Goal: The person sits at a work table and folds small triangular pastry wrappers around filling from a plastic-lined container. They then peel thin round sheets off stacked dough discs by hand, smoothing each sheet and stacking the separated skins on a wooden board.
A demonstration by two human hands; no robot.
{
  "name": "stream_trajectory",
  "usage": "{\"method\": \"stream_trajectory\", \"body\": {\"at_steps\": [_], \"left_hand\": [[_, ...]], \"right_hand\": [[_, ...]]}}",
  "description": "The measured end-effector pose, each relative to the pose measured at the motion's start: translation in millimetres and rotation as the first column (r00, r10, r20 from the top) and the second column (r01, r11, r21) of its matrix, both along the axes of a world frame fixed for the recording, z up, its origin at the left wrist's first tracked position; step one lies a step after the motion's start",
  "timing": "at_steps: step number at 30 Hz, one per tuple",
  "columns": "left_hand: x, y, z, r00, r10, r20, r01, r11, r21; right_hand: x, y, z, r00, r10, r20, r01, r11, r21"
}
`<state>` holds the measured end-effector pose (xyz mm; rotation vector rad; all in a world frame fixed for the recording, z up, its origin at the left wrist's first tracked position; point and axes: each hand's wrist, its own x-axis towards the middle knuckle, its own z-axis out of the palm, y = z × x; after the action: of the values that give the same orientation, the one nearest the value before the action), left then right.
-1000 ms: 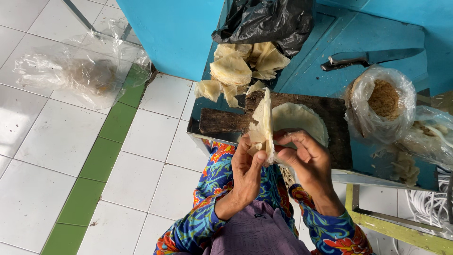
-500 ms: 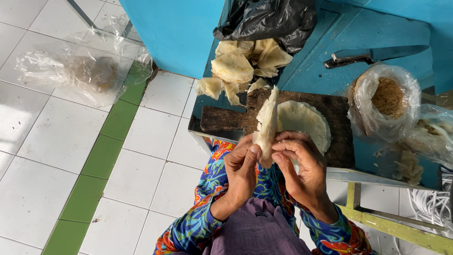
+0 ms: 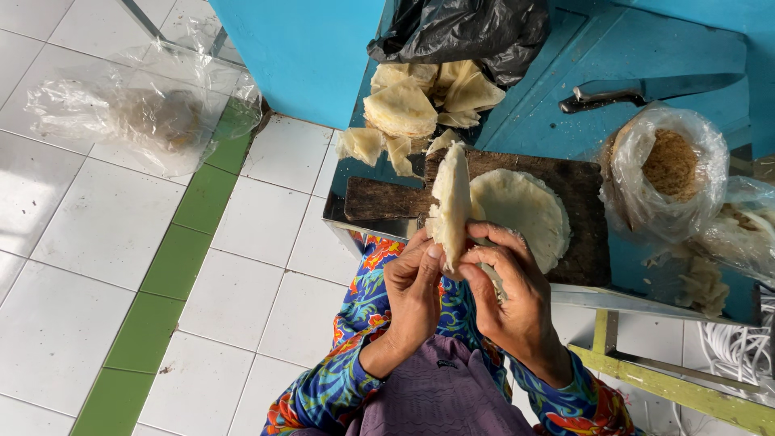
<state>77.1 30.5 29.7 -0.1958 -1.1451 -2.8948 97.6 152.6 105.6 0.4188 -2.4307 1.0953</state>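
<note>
The lower edge of the pale, flat, round dough sheet (image 3: 450,202) is hidden between the fingers of the left hand (image 3: 413,295) and the right hand (image 3: 508,291), so how far each grip closes on it cannot be told. A grey thing under the right fingers is too covered to name. The crumpled black plastic bag (image 3: 460,32) covers part of the pile of pale folded sheets (image 3: 420,101). The clear plastic bag with brown filling (image 3: 666,165) blurs its contents. At the right edge, another clear plastic bag (image 3: 747,226) and the white cords (image 3: 743,355) are cut off. The contents of the crumpled clear bag on the floor (image 3: 145,113) are unclear.
</note>
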Motion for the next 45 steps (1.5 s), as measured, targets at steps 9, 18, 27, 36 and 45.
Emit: {"method": "stream_trajectory", "body": {"at_steps": [9, 18, 27, 36, 45], "left_hand": [[3, 2, 7, 0.997, 0.081, -0.014, -0.082, 0.97, -0.229], [8, 11, 8, 0.988, 0.09, -0.128, -0.13, 0.927, -0.352], [13, 8, 13, 0.992, -0.086, -0.093, 0.076, 0.992, -0.102], [6, 12, -8, 0.983, 0.152, -0.101, -0.171, 0.96, -0.22], [10, 12, -18, 0.973, 0.129, -0.194, -0.196, 0.903, -0.382]], "right_hand": [[-1, 9, -8, 0.974, 0.168, 0.15, -0.098, 0.916, -0.389], [5, 13, -7, 0.985, 0.014, 0.17, 0.044, 0.941, -0.336], [2, 30, -29, 0.963, 0.218, 0.16, -0.098, 0.832, -0.545], [-17, 40, -52, 0.957, 0.151, 0.248, 0.046, 0.763, -0.645], [-15, 15, -35, 0.959, 0.203, 0.195, -0.04, 0.784, -0.619]]}}
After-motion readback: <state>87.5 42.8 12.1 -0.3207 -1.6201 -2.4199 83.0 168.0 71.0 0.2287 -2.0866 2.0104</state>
